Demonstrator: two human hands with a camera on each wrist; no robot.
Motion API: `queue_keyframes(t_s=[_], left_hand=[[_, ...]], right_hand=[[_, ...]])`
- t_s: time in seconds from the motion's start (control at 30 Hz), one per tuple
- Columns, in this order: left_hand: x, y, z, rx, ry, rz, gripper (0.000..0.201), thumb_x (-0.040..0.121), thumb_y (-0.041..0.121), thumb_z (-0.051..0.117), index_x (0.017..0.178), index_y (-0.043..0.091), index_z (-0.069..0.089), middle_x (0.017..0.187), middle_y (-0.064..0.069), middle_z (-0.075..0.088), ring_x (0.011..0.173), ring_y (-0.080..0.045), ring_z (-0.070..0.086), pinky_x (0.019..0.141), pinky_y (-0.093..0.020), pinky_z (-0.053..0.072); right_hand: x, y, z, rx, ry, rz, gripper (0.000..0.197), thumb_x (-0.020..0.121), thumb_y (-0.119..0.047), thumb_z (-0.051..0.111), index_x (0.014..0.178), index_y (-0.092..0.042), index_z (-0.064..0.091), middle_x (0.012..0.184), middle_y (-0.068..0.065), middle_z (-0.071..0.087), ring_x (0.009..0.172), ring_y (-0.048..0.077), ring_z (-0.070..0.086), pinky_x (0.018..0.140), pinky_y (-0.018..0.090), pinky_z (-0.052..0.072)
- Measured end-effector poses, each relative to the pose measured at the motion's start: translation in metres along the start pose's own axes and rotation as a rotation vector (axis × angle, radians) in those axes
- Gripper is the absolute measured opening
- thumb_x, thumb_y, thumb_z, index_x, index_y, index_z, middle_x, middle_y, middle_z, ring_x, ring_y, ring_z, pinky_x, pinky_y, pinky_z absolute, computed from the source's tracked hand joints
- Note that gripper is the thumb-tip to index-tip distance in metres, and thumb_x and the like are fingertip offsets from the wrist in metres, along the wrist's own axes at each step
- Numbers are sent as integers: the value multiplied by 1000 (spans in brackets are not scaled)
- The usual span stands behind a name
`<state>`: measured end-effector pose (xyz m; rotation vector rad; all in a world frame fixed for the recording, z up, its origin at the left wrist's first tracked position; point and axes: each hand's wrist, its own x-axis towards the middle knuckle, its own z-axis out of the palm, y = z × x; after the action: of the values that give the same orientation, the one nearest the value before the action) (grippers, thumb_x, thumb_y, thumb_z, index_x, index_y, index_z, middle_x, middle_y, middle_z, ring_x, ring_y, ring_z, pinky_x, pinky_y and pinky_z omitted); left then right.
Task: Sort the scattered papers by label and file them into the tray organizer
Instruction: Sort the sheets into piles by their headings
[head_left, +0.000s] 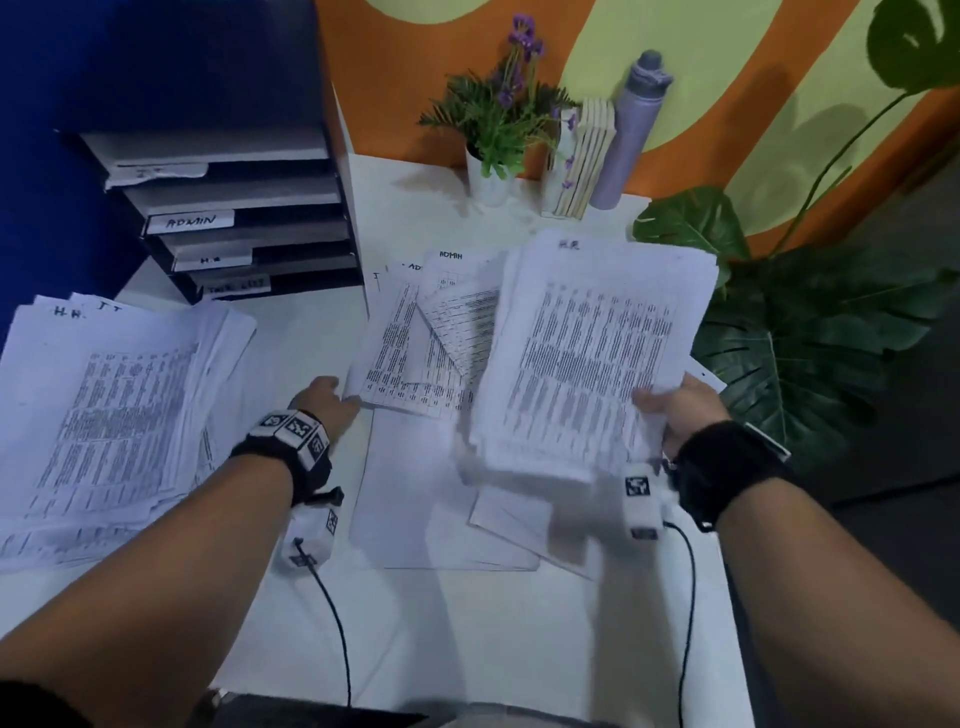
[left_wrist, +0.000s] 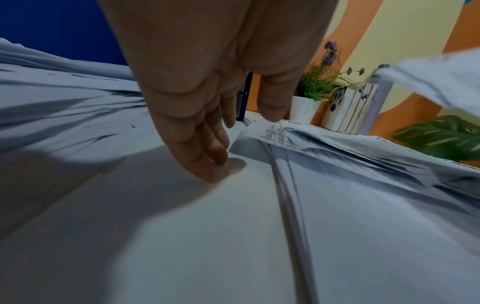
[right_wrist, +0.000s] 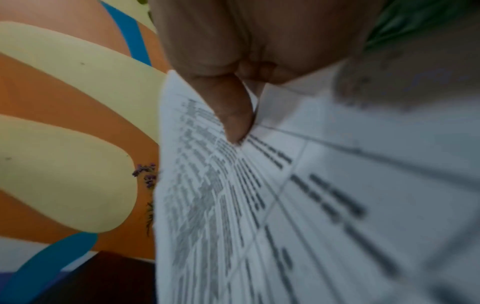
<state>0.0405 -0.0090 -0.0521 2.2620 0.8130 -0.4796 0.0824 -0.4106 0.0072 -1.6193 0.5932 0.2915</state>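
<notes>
On the table (head_left: 467, 623), seen from the head, the right hand (head_left: 685, 410) pinches a thick bundle of papers (head_left: 597, 343) headed H.R by its lower right corner, lifted above loose sheets (head_left: 431, 353), some marked ADMIN. Held by one corner, the bundle could sag and fan out, and sheets might slide back into the unsorted ones. The left hand (head_left: 324, 402) lies with straight fingers at the edge of those sheets, holding nothing. A second stack (head_left: 114, 415), topped H.R, lies far left. The tray organizer (head_left: 228, 218) stands at the back left; its labelled slots look narrow, so a bent bundle may catch.

From the left wrist, the fingertips (left_wrist: 207, 170) press the table just beside the loose sheets; a flower pot (left_wrist: 305, 109) and books (left_wrist: 348, 111) stand behind.

From the right wrist, the thumb (right_wrist: 231, 111) clamps the bundle's top sheet; the print is blurred.
</notes>
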Motion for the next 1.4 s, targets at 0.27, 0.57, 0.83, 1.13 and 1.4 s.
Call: queue_keyframes(t_s=[0.27, 0.57, 0.83, 1.13, 1.4], left_hand=[[42, 26, 2, -110, 23, 116, 66, 95, 40, 54, 150, 12, 28, 150, -9, 38, 134, -25, 40, 107, -27, 30], [51, 37, 13, -170, -22, 252, 74, 79, 4, 72, 144, 24, 43, 144, -3, 46, 121, -24, 53, 101, -30, 45], [32, 31, 12, -156, -74, 213, 75, 72, -14, 66, 131, 30, 55, 135, -8, 52, 79, -19, 62, 64, -25, 53], [14, 3, 1, -146, -50, 109, 77, 77, -17, 53, 137, 31, 47, 135, -15, 49, 67, -19, 59, 57, -27, 51], [-17, -12, 3, -149, -14, 18, 62, 77, -12, 48, 128, 22, 57, 129, -11, 52, 80, -21, 56, 58, -22, 43]], right_hand=[[50, 13, 84, -338, 230, 158, 38, 86, -11, 59, 121, -2, 50, 105, 15, 60, 92, 32, 61, 84, 37, 53], [63, 14, 130, -99, 151, 103, 53, 86, -2, 63, 136, -2, 44, 113, 13, 57, 95, 29, 58, 80, 31, 46], [68, 6, 137, -62, 132, 62, 31, 83, -2, 68, 109, 3, 52, 84, 8, 56, 72, 23, 55, 63, 31, 47], [47, 17, 93, -100, 119, -18, 68, 67, -4, 70, 130, -17, 48, 105, 14, 65, 93, 35, 65, 86, 51, 54], [19, 41, -16, -408, 260, 49, 29, 86, 0, 62, 114, 6, 58, 103, 19, 63, 94, 35, 60, 83, 41, 50]])
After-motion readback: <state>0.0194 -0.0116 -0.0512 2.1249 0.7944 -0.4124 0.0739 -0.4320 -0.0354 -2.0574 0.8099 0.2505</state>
